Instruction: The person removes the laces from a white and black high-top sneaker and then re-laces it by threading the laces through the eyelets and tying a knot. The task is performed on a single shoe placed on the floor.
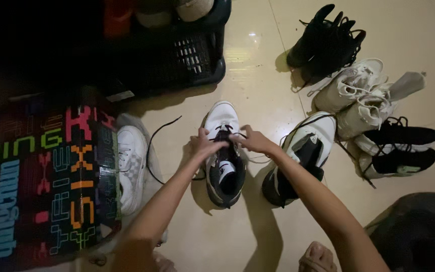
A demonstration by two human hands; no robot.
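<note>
— Hands first: what do they grip?
— Left hand (205, 145) and right hand (254, 141) both pinch the black laces (223, 135) of a white-and-black sneaker (224, 153) at frame centre, on the tiled floor (258, 75).
— Around it?
— Its matching sneaker (303, 153) lies just right; a white shoe (129, 166) sits left, beside a colourful lettered bag (51, 181). A dark basket (187, 55) is above, a shoe pile (363, 106) upper right.
</note>
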